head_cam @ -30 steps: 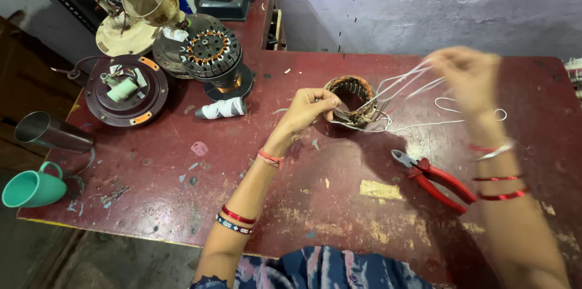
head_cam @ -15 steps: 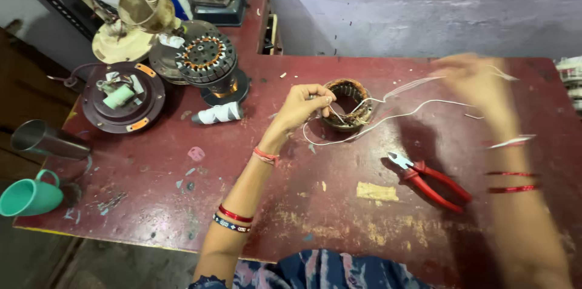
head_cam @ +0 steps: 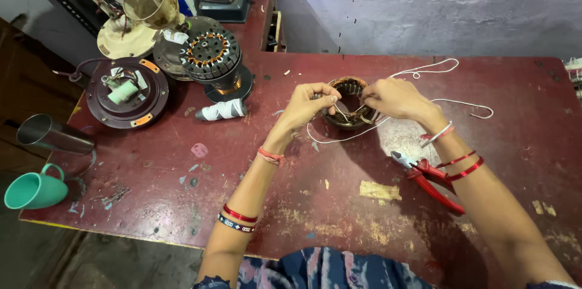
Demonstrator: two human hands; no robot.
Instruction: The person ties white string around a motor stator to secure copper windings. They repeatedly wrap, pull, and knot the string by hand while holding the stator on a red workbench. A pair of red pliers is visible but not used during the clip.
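A round copper-wound motor coil (head_cam: pixel 350 87) sits on the worn red table (head_cam: pixel 254 204). My left hand (head_cam: pixel 308 106) grips its left rim, fingers pinched at the edge. My right hand (head_cam: pixel 393 97) is at its right rim, pinching white string (head_cam: pixel 424 69) that passes into the coil. The loose string trails right across the table in loops (head_cam: pixel 473 107). Red bangles circle both wrists.
Red-handled pliers (head_cam: pixel 431 180) lie under my right forearm. At the left stand a motor stator (head_cam: pixel 212 53), a dark round fan housing (head_cam: pixel 127 92), a brass fan part (head_cam: pixel 148 4), a wrapped white roll (head_cam: pixel 223 109), a steel tumbler (head_cam: pixel 51 134) and a teal mug (head_cam: pixel 33 189).
My right hand, stretched out to the right pulling the string taut, has come back to the coil. The string now lies slack on the table. My left hand stayed on the coil.
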